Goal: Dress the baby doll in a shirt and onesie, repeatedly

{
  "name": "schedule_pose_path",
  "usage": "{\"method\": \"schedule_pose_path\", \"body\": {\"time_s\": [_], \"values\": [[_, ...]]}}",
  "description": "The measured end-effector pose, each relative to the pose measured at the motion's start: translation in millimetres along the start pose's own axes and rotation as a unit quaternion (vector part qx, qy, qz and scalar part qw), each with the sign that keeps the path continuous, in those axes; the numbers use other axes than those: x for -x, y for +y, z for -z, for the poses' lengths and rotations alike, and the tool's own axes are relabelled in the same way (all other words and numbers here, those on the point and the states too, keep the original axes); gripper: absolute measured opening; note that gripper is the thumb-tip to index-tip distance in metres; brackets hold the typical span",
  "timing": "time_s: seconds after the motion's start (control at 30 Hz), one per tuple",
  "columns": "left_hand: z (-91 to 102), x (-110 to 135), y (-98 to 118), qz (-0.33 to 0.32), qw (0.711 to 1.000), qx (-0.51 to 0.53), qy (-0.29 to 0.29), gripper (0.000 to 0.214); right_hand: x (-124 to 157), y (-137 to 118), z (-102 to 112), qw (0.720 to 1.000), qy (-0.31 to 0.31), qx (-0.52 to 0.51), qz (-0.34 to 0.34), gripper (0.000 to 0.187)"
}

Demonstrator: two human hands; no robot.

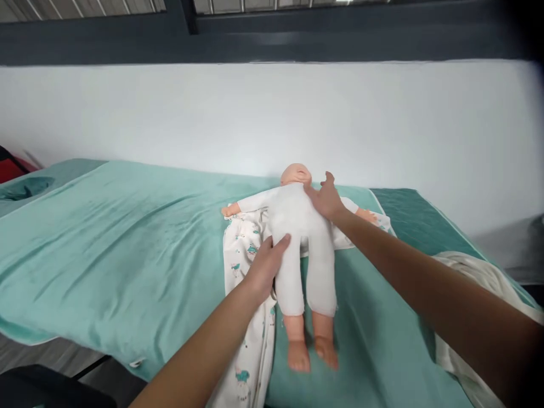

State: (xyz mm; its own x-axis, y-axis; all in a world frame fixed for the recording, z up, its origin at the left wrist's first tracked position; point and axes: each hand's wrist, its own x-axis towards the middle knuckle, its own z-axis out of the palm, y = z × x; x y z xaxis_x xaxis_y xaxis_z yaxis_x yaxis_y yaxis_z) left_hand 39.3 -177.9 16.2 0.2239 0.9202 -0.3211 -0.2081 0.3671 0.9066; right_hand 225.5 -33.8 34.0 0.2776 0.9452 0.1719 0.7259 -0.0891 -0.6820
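A baby doll (293, 212) with a white cloth body and bare plastic feet lies on its back, its head toward the wall and its arms spread. My left hand (267, 263) grips the doll's hip and upper thigh, thumb on top and the other fingers mostly hidden. Against the doll's upper chest and shoulder rests my right hand (326, 198), its thumb and index finger apart. A white printed baby garment (250, 334) with teal animal figures is spread partly beneath the doll and runs down beside its leg.
Teal sheeting (127, 243) covers the bed, which stands against a white wall (191, 119). A crumpled cream cloth (463, 345) lies at the right, partly behind my forearm. A black object (55, 388) is at the lower left, and something red (11, 170) shows at the far left.
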Motion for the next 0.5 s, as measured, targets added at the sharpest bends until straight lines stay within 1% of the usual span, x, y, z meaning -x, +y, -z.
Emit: {"method": "schedule_pose_path", "body": {"time_s": [0.03, 0.07, 0.1, 0.13, 0.2, 0.27, 0.33, 0.4, 0.5], "values": [[0.2, -7.5, 0.5, 0.010, 0.999, 0.015, -0.034, 0.047, -10.5, 2.5, 0.6, 0.999, -0.036, 0.006, -0.037, 0.089], [0.9, -14.1, 1.2, 0.022, 0.998, 0.023, -0.059, 0.048, -19.1, 3.9, 1.0, 0.996, -0.069, 0.014, -0.060, 0.089], [2.1, -19.8, 2.5, 0.032, 0.996, 0.025, -0.077, 0.049, -26.1, 4.4, 1.1, 0.993, -0.095, 0.023, -0.068, 0.089], [4.1, -24.4, 4.8, 0.040, 0.995, 0.024, -0.087, 0.050, -31.9, 4.0, 1.0, 0.991, -0.112, 0.030, -0.066, 0.090], [11.4, -30.3, 14.4, 0.040, 0.995, 0.020, -0.092, 0.056, -41.3, -0.4, -0.3, 0.990, -0.126, 0.034, -0.053, 0.092], [25.3, -30.7, 32.3, 0.027, 0.996, 0.012, -0.085, 0.059, -47.8, -11.2, -3.5, 0.989, -0.137, 0.023, -0.055, 0.096], [47.2, -25.3, 57.2, 0.020, 0.998, -0.006, -0.065, 0.055, -51.0, -30.1, -10.1, 0.987, -0.153, 0.007, -0.055, 0.102], [75.7, -15.0, 84.2, 0.017, 0.999, -0.030, -0.024, 0.046, -51.0, -57.2, -22.0, 0.985, -0.170, -0.012, -0.033, 0.106], [125.1, 1.6, 117.2, 0.022, 0.998, -0.049, 0.030, 0.037, -49.9, -106.8, -53.2, 0.982, -0.182, -0.039, 0.011, 0.103]]}}
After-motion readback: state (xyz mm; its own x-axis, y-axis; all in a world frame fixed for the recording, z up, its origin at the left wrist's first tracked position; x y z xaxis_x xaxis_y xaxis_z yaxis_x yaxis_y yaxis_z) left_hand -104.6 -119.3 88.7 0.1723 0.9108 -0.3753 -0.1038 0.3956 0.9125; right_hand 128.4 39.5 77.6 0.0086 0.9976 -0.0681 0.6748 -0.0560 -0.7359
